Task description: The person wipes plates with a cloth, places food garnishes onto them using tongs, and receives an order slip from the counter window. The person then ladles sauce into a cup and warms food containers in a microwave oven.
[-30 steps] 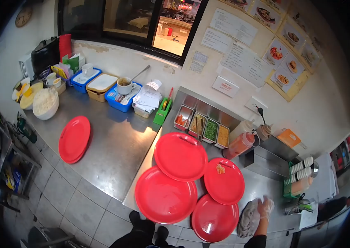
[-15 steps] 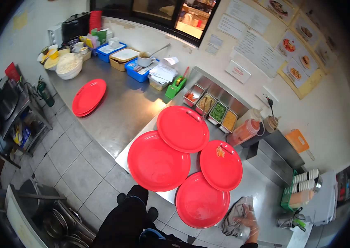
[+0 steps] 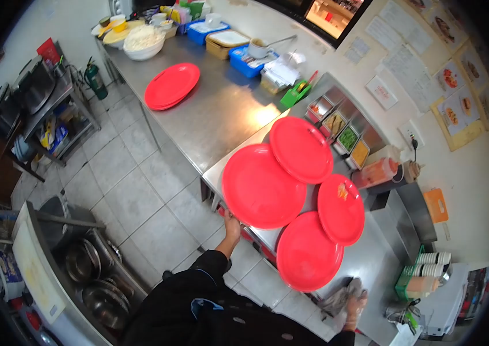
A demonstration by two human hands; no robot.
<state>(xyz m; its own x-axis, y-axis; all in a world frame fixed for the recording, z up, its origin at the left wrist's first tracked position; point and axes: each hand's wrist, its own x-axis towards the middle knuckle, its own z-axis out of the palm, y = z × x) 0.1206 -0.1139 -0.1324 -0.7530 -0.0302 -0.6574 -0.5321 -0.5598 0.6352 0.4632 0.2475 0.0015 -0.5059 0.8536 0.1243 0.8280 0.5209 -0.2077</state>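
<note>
Four red plates overlap on the steel counter: an upper one (image 3: 301,150), a large left one (image 3: 263,187), a lower one (image 3: 309,252) and a right one (image 3: 341,216) bearing a small shredded garnish. My left hand (image 3: 232,226) is at the counter's front edge, just below the large left plate; its fingers are partly hidden there. At the lower right, my right hand (image 3: 356,304), in a clear glove, is closed on a grey cloth (image 3: 338,300) beside the lower plate.
More red plates (image 3: 172,86), a bowl of white shreds (image 3: 143,41) and blue tubs (image 3: 246,61) stand on the far counter. Topping trays (image 3: 347,138) and sauce bottles (image 3: 376,172) line the wall. Cups in a green basket (image 3: 410,284) stand right; pans (image 3: 106,303) lower left.
My left hand has come into view at the counter edge. The view has turned left, showing more floor and the lower-left shelf. The cloth and my right hand have stayed near the lower plate.
</note>
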